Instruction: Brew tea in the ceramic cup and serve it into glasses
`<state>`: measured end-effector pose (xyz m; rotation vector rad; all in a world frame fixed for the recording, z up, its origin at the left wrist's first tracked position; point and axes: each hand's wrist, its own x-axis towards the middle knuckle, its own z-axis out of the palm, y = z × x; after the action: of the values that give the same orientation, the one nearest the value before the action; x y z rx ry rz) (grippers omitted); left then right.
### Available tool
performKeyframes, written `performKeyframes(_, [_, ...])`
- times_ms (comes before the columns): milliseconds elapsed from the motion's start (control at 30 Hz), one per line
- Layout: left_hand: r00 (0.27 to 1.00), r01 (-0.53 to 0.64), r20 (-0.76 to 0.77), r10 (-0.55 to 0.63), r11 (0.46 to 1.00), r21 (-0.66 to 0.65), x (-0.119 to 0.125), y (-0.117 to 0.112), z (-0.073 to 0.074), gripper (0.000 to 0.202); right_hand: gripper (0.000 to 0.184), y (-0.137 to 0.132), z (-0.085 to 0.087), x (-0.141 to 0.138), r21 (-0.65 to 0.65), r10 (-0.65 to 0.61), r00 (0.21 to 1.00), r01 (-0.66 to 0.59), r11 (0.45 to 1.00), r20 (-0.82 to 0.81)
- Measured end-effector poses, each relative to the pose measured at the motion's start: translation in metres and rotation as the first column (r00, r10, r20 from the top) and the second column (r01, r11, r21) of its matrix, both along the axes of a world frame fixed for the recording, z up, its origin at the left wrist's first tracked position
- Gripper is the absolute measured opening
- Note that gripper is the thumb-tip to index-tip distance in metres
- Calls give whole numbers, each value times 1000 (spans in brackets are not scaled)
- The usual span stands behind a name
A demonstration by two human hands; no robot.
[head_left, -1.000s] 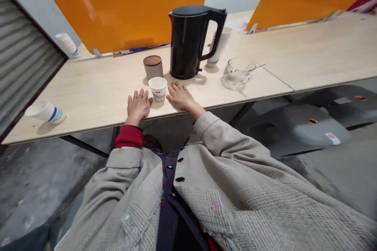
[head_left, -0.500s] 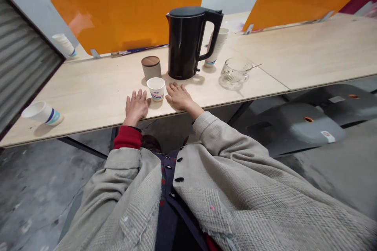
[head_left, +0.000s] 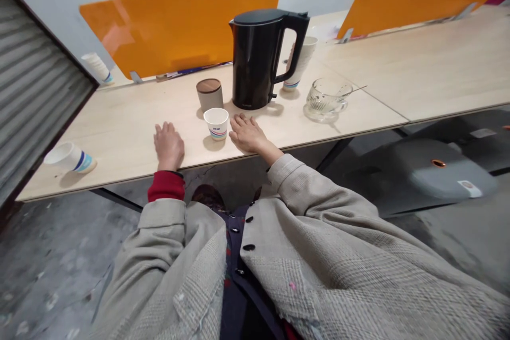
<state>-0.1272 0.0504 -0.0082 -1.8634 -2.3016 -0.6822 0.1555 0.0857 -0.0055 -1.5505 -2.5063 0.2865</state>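
Near the table's front edge a white paper cup [head_left: 217, 126] with coloured stripes stands upright between my hands. My right hand [head_left: 247, 134] lies palm down on the table just to the right of this cup, holding nothing. To the cup's left, with a gap between, my left hand [head_left: 169, 146] is over the tabletop, palm down, fingers loosely stretched and holding nothing. Behind the cup sit a grey canister [head_left: 210, 98] with a wooden lid and a tall black electric kettle [head_left: 254, 61], its handle to the right.
A glass cup [head_left: 324, 98] with a spoon rests on the right of the wooden table [head_left: 382, 71]. A stack of paper cups [head_left: 305, 61] stands behind the kettle. Another paper cup [head_left: 74, 158] is far left, with more cups [head_left: 98, 68] behind. Orange dividers [head_left: 187, 24] line the back.
My left hand has moved left, away from the striped paper cup. My right hand stays beside it. The whole view has shifted slightly.
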Motion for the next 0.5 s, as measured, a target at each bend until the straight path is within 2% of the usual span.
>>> performKeyframes(100, [1000, -30, -6, 30, 1000, -8, -32, 10, 3, 50, 65, -1, 0, 1, 8, 10, 1000, -10, 1000, -11])
performKeyframes(200, [999, -35, -36, 33, 999, -40, -50, 19, 4, 46, 66, -2, 1, 2, 3, 9, 1000, -9, 1000, -19])
performKeyframes(367, [995, -43, -93, 38, 998, -54, -55, 25, 2, 44, 68, -1, 0, 1, -9, 5, 1000, -5, 1000, -18])
performKeyframes(500, [985, -41, -173, 22, 993, -110, -50, 23, 8, 42, 69, 0, 0, 1, -10, 0, 1000, 0, 1000, -12])
